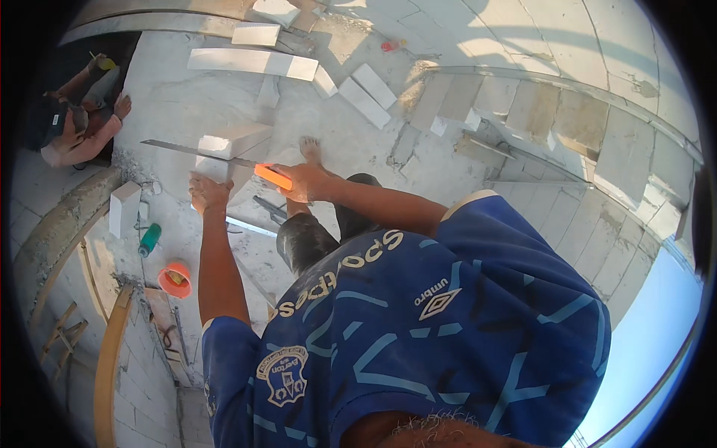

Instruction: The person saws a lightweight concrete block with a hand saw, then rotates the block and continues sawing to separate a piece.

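Note:
A hand saw with an orange handle [274, 177] and a long dark blade [179, 147] lies across a pale block [243, 140]. My right hand [300, 181] is closed around the saw's handle. My left hand [207, 192] grips the near side of the block, just below the blade, with its fingers curled on it. A long light metal strip [250, 225] and a dark tool [269, 209] lie on the dusty floor beside my legs.
Loose blocks [251, 64] lie beyond. Stacked blocks [523, 108] run along the right. A co-worker [78, 127] crouches in a dark opening at left. A green bottle [149, 240], an orange bucket [174, 269] and a standing block [124, 210] are at left, beside a concrete edge [63, 231].

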{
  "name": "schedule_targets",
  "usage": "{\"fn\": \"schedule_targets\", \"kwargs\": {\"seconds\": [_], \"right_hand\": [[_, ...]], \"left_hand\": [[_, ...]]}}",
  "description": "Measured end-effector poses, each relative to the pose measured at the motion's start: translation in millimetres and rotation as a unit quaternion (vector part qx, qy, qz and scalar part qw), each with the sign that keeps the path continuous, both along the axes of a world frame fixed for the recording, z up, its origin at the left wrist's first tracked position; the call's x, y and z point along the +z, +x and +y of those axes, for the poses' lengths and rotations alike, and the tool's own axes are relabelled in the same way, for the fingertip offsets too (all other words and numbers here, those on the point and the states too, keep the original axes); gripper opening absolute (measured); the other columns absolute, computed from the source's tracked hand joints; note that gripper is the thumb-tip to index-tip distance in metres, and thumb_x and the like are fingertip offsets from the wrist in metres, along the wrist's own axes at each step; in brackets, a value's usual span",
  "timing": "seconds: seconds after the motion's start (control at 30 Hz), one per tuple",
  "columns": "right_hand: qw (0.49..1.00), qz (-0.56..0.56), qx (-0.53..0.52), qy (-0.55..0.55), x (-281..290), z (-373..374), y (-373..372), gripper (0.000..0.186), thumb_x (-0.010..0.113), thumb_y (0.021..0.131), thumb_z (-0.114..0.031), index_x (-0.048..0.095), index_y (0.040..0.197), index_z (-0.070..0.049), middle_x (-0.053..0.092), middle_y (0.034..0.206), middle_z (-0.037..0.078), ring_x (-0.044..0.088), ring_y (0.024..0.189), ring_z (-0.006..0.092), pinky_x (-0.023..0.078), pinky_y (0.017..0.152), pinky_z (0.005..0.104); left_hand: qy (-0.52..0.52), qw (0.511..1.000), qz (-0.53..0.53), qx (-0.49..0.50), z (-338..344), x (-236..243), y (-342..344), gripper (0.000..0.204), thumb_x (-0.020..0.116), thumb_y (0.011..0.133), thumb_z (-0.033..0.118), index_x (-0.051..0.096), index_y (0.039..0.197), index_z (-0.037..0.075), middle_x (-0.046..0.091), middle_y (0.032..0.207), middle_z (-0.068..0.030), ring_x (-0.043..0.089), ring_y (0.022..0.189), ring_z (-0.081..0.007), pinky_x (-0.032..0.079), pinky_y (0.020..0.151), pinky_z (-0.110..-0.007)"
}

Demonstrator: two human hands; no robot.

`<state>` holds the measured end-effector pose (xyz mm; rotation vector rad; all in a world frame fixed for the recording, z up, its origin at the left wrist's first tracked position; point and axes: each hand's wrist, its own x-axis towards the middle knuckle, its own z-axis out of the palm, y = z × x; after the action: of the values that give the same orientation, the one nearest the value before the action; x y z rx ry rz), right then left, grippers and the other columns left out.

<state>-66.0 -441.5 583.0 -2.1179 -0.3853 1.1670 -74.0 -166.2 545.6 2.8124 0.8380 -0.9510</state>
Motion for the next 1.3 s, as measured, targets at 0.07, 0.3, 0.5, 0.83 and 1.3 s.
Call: {"fn": "schedule_targets", "kwargs": {"seconds": [0.07, 0.3, 0.5, 0.83, 1.3], "right_hand": [[1.000, -0.002, -0.001, 0.000, -2, -1, 0, 0.060, 0.069, 0.094, -0.035, 0.049, 0.147, -0.017, 0.073, 0.103, 0.024, 0.071, 0.094, 0.0459, 0.055, 0.080, 0.0539], [0.999, -0.011, -0.004, 0.041, 0, 1, -4, 0.064, 0.067, 0.098, -0.032, 0.043, 0.155, -0.016, 0.071, 0.117, 0.022, 0.070, 0.098, 0.0449, 0.056, 0.085, 0.0515], [0.991, -0.076, -0.006, 0.106, 5, -1, -6, 0.063, 0.068, 0.098, -0.026, 0.044, 0.154, -0.012, 0.072, 0.106, 0.022, 0.069, 0.096, 0.0439, 0.056, 0.084, 0.0487], [0.989, -0.043, -0.040, 0.136, 4, -1, -1, 0.060, 0.072, 0.096, -0.023, 0.050, 0.151, -0.013, 0.071, 0.107, 0.022, 0.069, 0.098, 0.0458, 0.057, 0.082, 0.0465], [0.989, -0.056, -0.039, 0.130, 12, 1, -1, 0.059, 0.072, 0.097, -0.025, 0.052, 0.150, -0.010, 0.072, 0.104, 0.024, 0.070, 0.097, 0.0467, 0.057, 0.080, 0.0461]], "left_hand": [[0.005, 1.000, 0.003, -0.007, 0, -1, -1, 0.128, 0.091, 0.068, 0.051, 0.025, 0.157, -0.012, 0.057, 0.139, -0.0225, 0.063, 0.125, -0.0340, 0.060, 0.099, -0.042], [0.018, 1.000, 0.006, 0.010, 1, -1, -3, 0.128, 0.092, 0.069, 0.051, 0.025, 0.159, -0.009, 0.055, 0.142, -0.0191, 0.061, 0.127, -0.0332, 0.059, 0.100, -0.038], [0.019, 0.998, 0.042, 0.037, 2, 1, 0, 0.133, 0.092, 0.065, 0.054, 0.023, 0.162, -0.006, 0.053, 0.146, -0.0176, 0.055, 0.134, -0.0326, 0.054, 0.101, -0.041], [0.002, 0.998, 0.046, 0.045, 1, -5, 0, 0.136, 0.093, 0.064, 0.056, 0.022, 0.163, -0.005, 0.051, 0.145, -0.0146, 0.054, 0.132, -0.0305, 0.052, 0.102, -0.043], [0.002, 0.998, 0.039, 0.042, 1, -9, -2, 0.137, 0.092, 0.065, 0.056, 0.020, 0.164, -0.005, 0.048, 0.150, -0.0170, 0.051, 0.137, -0.0331, 0.050, 0.104, -0.045]]}}
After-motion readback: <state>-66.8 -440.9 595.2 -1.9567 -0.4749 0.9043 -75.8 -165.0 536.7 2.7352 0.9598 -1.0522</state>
